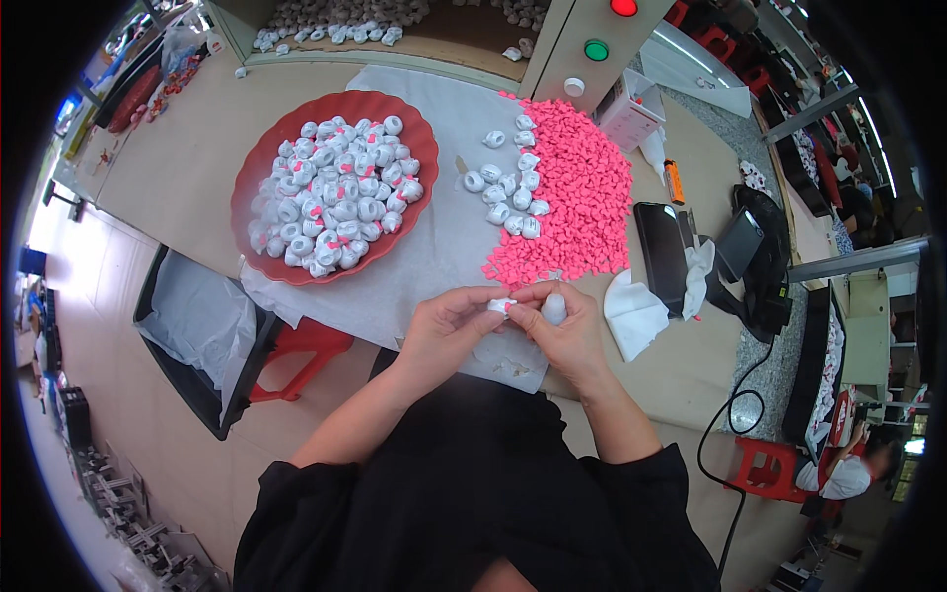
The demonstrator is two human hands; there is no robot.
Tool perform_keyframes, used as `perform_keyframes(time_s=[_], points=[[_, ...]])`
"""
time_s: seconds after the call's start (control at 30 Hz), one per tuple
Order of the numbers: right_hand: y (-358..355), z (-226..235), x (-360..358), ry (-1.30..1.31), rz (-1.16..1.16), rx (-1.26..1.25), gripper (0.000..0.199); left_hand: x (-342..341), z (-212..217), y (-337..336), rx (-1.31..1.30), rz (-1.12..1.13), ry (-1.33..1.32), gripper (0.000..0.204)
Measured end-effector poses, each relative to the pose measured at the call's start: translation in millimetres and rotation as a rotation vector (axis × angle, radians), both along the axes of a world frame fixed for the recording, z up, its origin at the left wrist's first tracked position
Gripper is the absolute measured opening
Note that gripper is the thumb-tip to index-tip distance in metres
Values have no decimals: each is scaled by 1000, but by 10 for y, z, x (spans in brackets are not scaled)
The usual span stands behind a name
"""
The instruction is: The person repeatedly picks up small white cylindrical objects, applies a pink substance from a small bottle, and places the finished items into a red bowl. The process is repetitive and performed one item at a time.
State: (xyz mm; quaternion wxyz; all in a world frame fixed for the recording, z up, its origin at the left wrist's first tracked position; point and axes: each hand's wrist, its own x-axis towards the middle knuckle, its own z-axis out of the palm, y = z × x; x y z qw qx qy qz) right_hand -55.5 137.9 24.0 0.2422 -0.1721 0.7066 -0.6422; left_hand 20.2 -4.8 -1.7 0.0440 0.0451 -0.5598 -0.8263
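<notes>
Close to the table's near edge, my two hands meet over a small white figure part with a pink spot on it. My left hand pinches this part between thumb and fingers. My right hand is closed, its thumb and fingertips at the pink spot. A white, rounded, bottle-like thing sticks up between its fingers; the rest of it is hidden. Just beyond lie a heap of tiny pink pieces and, at its left edge, several loose white parts.
A red scalloped bowl of white parts with pink spots stands left. On the right lie a dark phone, white tissue, an orange lighter and a white nozzle bottle. A machine with lit buttons stands behind.
</notes>
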Motion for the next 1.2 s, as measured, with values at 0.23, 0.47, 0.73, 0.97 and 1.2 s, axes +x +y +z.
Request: perform_keyframes(time_s=[0.23,0.47,0.73,0.97,1.2], points=[[-14,-85,43,153,21,-107,10,-15,29,20,109,78,-1,21],[-12,-150,60,362,18,-84,9,-25,-25,64,88,120,-12,21],[-20,-183,76,417,9,-108,10,-23,-45,82,39,137,2,23],[29,-129,49,128,40,-173,13,22,-61,125,-117,213,70,24],[36,-128,42,58,59,-238,13,30,-78,121,-231,246,218,26]])
